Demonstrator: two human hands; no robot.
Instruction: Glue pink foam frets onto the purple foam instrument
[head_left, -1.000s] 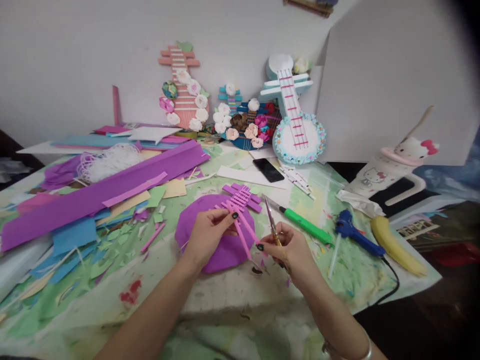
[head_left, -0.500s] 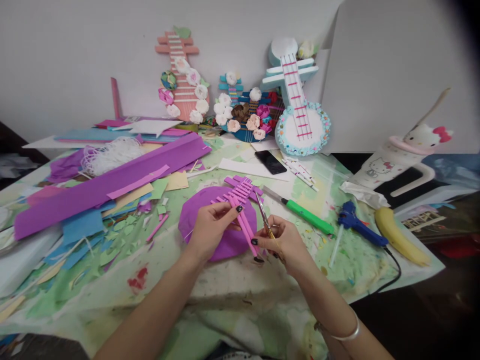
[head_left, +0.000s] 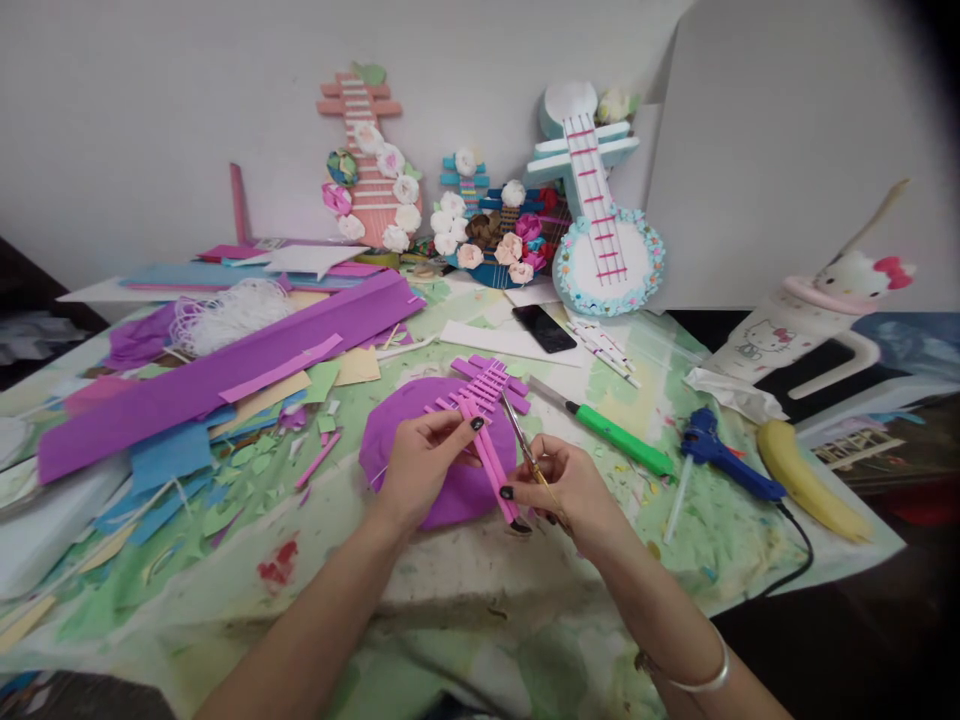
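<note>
My left hand (head_left: pixel 427 455) pinches two narrow pink strips (head_left: pixel 486 452) side by side, slanting down to the right. My right hand (head_left: pixel 559 488) holds a pair of scissors (head_left: pixel 523 432) with gold-coloured handles, the blades pointing up and away from me. Its thumb and fingertips also meet the lower part of the strips. Under both hands lies a purple round-bodied paper instrument (head_left: pixel 397 410), its short neck (head_left: pixel 489 380) crossed by several thin pink strips. Part of its body is hidden behind my left hand.
To the right lie a green-handled knife (head_left: pixel 622 440), a blue glue gun (head_left: pixel 724 460) and a banana (head_left: pixel 810 480). A phone (head_left: pixel 544 328) lies behind. Long purple foam sheet (head_left: pixel 225 365), white string (head_left: pixel 232 318) and paper scraps cover the left. Decorated instruments (head_left: pixel 611 260) lean on the wall.
The whole view has shifted slightly, with the table contents a little lower and further right. Both hands keep their hold on the strips and scissors.
</note>
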